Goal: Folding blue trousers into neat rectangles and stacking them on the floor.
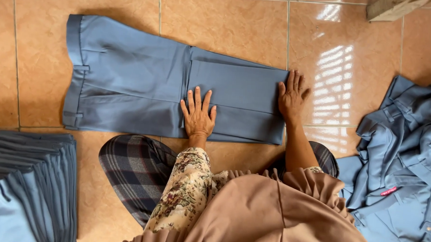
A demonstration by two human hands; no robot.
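Left hand (198,116): flat, fingers spread, holding nothing, pressing the folded trousers (131,80) on the floor (238,21).
Right hand (292,96): flat at the fold edge (also empty).
Advice: keep edges aligned.

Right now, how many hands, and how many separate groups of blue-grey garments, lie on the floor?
Hands, left hand and right hand, flat on the trousers: 2
Trousers being folded: 1
Folded stack: 1
Loose heap: 1
Total: 5

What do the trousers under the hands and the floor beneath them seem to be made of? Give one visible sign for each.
Grey-blue trousers: probably a smooth woven cloth, matte; they fold flat with crisp creases under the left hand and right hand. Floor: likely glazed ceramic tile; grout lines and bright window glare show.
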